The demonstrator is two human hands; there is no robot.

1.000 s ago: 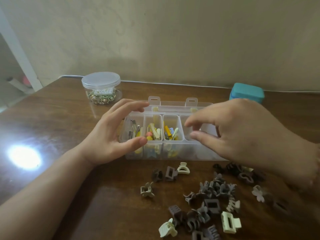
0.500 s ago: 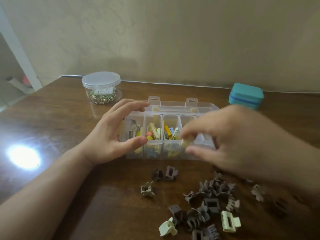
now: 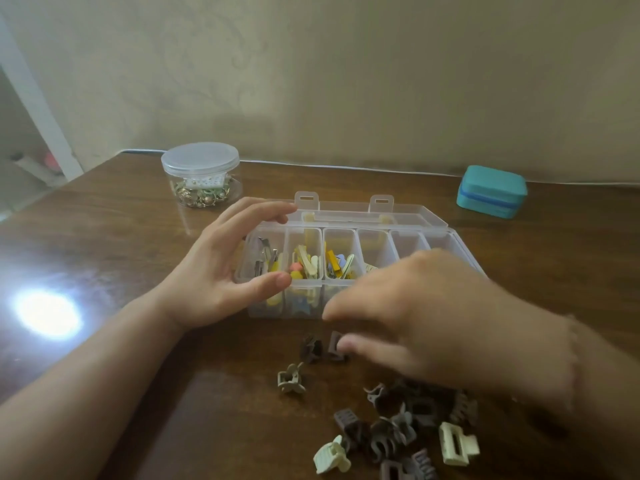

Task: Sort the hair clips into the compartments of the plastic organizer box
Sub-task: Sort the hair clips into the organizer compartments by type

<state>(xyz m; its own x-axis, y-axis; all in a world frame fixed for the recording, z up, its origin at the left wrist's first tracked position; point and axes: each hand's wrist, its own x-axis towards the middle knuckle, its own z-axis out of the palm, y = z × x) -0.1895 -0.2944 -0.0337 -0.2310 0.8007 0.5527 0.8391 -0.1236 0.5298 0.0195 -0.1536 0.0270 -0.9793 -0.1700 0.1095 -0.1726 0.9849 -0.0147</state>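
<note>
The clear plastic organizer box [image 3: 437, 220] lies open mid-table; its three left compartments hold colourful flat clips [image 3: 306, 263], and a pale piece shows in the fourth. My left hand [image 3: 221, 268] grips the box's left end, thumb on the front wall and fingers over the back edge. My right hand [image 3: 426, 317], blurred, hovers in front of the box with fingers and thumb apart and nothing in it. Its thumb tip is right beside a brown claw clip [image 3: 331, 348]; another dark clip [image 3: 311, 349] and a taupe one [image 3: 291, 377] lie close by.
A pile of brown and grey claw clips [image 3: 398, 431] with two cream ones [image 3: 330, 459] [image 3: 457, 443] lies near the front edge. A lidded clear jar of trinkets [image 3: 201, 174] stands back left, a teal case [image 3: 491, 190] back right. Light glare [image 3: 46, 313] marks the table's left.
My right hand picked a cream clip off the table, carried it over the box's fourth compartment, then came down empty toward the brown clips. My left hand stayed on the box.
</note>
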